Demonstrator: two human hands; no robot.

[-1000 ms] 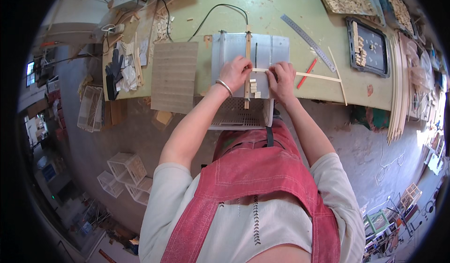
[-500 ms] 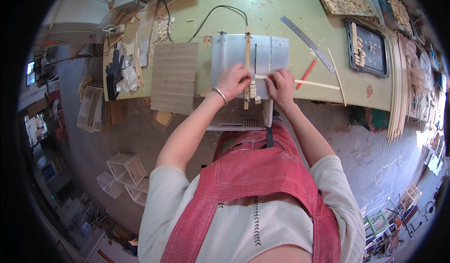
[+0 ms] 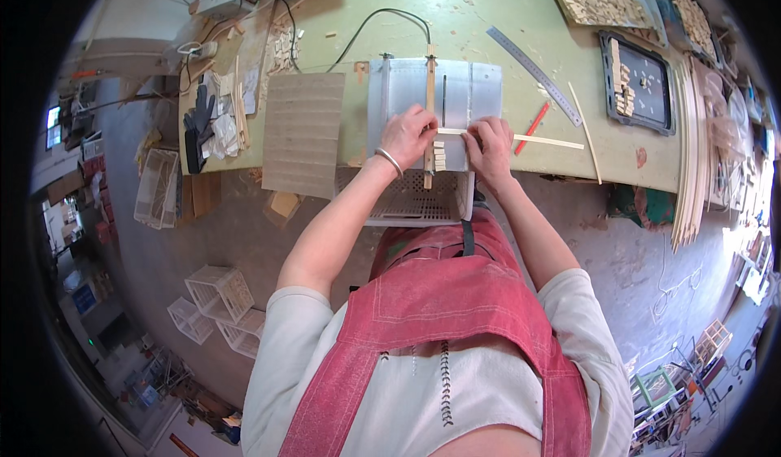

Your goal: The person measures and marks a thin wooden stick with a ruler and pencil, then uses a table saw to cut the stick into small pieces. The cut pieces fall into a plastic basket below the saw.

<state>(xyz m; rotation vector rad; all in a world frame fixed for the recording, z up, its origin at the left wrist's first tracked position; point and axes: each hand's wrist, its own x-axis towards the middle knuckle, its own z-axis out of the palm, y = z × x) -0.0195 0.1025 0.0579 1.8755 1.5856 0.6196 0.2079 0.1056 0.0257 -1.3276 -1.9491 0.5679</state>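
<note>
A pale narrow wooden strip (image 3: 549,141) lies crosswise over a grey metal plate (image 3: 486,91) with a thin dark slot (image 3: 444,103). My right hand (image 3: 490,144) is closed on the strip near the plate's right side, and the strip's long end reaches out to the right. My left hand (image 3: 409,137) pinches the strip's left end beside an upright wooden bar (image 3: 430,87) fixed across the plate. Its fingertips are partly hidden. Just below the strip, against the bar, several small cut wooden blocks (image 3: 440,156) sit in a row.
A perforated plastic basket (image 3: 413,205) hangs below the plate's near edge. Corrugated cardboard (image 3: 303,131) lies to the left. On the right are a steel ruler (image 3: 533,74), a red marker-like stick (image 3: 532,128), another strip (image 3: 584,131) and a black tray (image 3: 639,83) with blocks.
The strip has slid slightly left towards the bar. My left hand has shifted a little right onto its end. A loose block at the plate's near edge is gone from there.
</note>
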